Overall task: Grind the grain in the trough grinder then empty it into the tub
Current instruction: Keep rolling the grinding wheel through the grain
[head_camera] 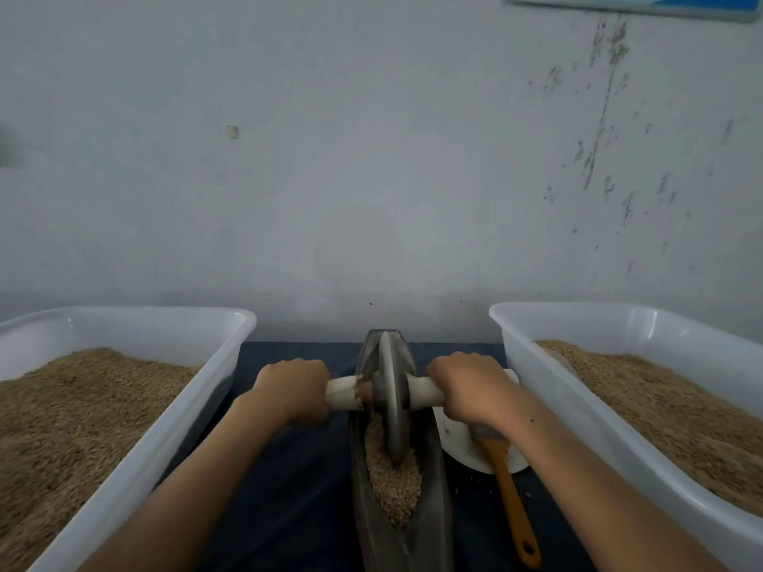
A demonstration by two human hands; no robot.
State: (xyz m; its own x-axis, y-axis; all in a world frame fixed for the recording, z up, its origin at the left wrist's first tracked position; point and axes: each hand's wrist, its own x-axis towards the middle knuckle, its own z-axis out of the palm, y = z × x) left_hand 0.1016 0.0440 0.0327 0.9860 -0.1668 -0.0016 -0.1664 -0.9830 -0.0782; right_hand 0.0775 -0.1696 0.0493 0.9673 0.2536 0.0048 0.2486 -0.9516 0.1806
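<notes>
Both my hands wrap axle handles, left hand and right hand flanking wheel. Trough grinder runs lengthwise from me toward wall, grain piled at near end. Tubs either side, equally near.

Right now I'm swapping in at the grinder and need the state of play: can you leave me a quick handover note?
Left hand grips the left end of the wheel's handle; right hand grips the right end.
The grinding wheel stands in the trough, over the grain.
A tub of grain on each side; a brush lies on a white plate to the right.
Done: trough loaded, hands set.
Left: finish grinding, empty trough into a tub.
</notes>
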